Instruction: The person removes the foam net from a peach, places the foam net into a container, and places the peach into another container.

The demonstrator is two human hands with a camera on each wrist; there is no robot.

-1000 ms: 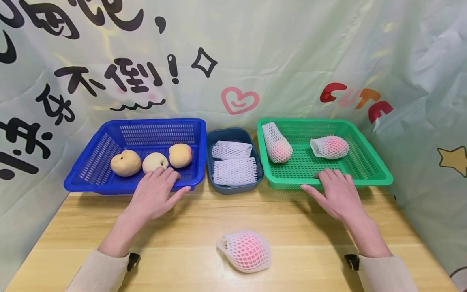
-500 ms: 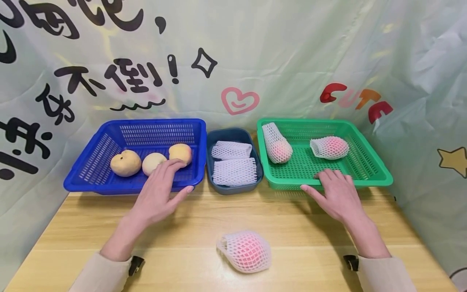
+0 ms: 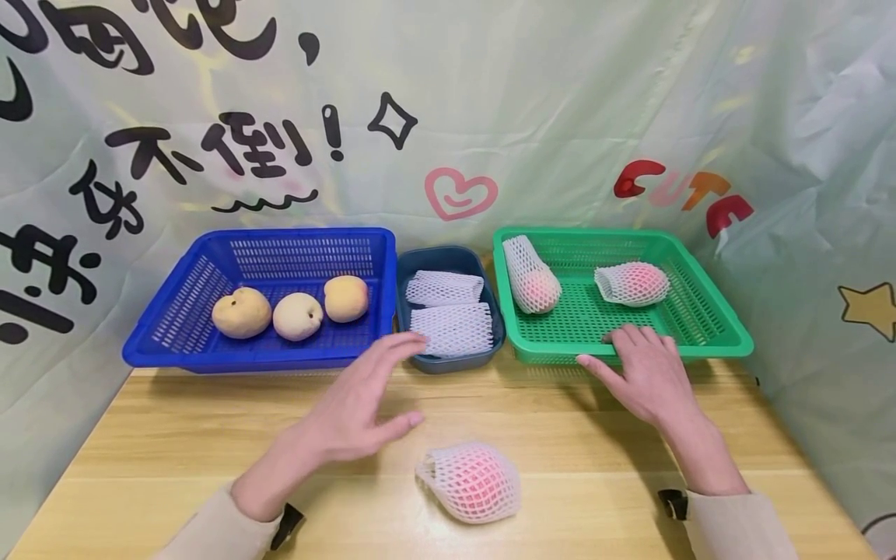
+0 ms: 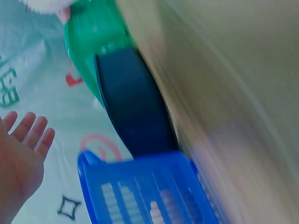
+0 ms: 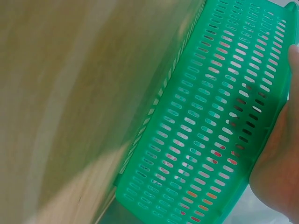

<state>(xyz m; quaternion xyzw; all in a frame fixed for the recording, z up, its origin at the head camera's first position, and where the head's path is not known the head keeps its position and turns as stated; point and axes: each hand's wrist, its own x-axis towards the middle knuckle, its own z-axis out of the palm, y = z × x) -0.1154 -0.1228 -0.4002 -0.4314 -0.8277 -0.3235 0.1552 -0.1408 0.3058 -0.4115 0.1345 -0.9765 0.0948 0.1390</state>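
Observation:
My left hand (image 3: 357, 408) hovers over the table with fingers spread and nothing in them, its fingertips close to the slate-blue bin (image 3: 448, 364). In that bin lie two white foam net sleeves (image 3: 451, 330). The left wrist view also shows the straight fingers of this hand (image 4: 23, 158). At the green basket (image 3: 707, 350), my right hand (image 3: 647, 377) grips the front rim, fingers curled over it and thumb outside. A pink peach in a foam net (image 3: 479, 482) lies on the table between the hands. Two more netted peaches (image 3: 633, 282) sit inside the green basket.
The blue basket (image 3: 259, 358) at the left holds three bare peaches (image 3: 241, 313). The two baskets and the bin stand in a row along the table's (image 3: 336, 513) back edge. Behind them hangs a printed cloth (image 3: 560, 117).
My left hand has come out of the blue basket, moving right and toward me, and its fingers have spread. The right hand stays at the green basket's rim.

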